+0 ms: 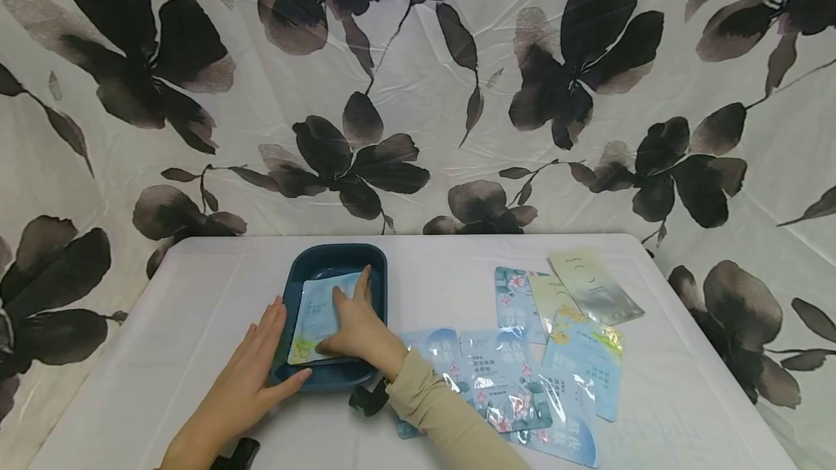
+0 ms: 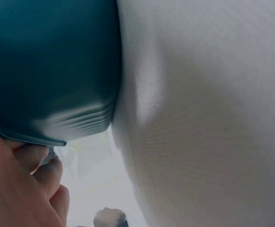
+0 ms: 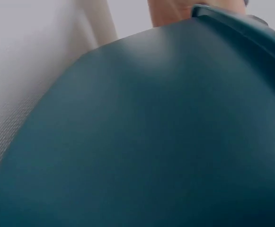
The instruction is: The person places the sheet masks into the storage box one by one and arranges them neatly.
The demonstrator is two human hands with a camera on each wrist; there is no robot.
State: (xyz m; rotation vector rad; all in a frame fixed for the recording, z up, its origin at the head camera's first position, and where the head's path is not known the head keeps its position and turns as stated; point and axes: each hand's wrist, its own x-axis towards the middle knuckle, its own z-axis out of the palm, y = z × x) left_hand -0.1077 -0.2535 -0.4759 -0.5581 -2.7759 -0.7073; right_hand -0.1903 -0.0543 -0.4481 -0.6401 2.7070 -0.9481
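On the white cloth-covered table point(image 1: 196, 296), toward its left half, sits a dark teal rectangular plastic tray point(image 1: 307, 267) with rounded corners. Inside it lies a pale blue foil sachet point(image 1: 318, 314) with a bit of yellow print at its near corner, lying flat but a little crooked, its near end up against the tray's front wall.

The right hand point(image 1: 353, 321) is reaching into the tray and pressing flat on top of that sachet, fingers straight and close together, thumb out to the side, not curled around anything. A beige sleeve point(image 1: 437, 412) covers the forearm.

The left hand point(image 1: 251, 368) rests against the outside of the tray at its near left corner, fingers straight along the left wall and the thumb along the front edge, so it's touching the tray rather than gripping it. In the left wrist view you get the tray's outer wall up close, with the fingers point(image 2: 42, 175) just below its rim.

To the right of the tray there's a loose pile of more sachets point(image 1: 522, 376), mostly light blue with floral print, overlapping each other. Behind those, two pale yellow-green ones point(image 1: 591, 285) lie partly overlapping.

The backdrop is a white curtain with big dark flower prints point(image 1: 418, 93).
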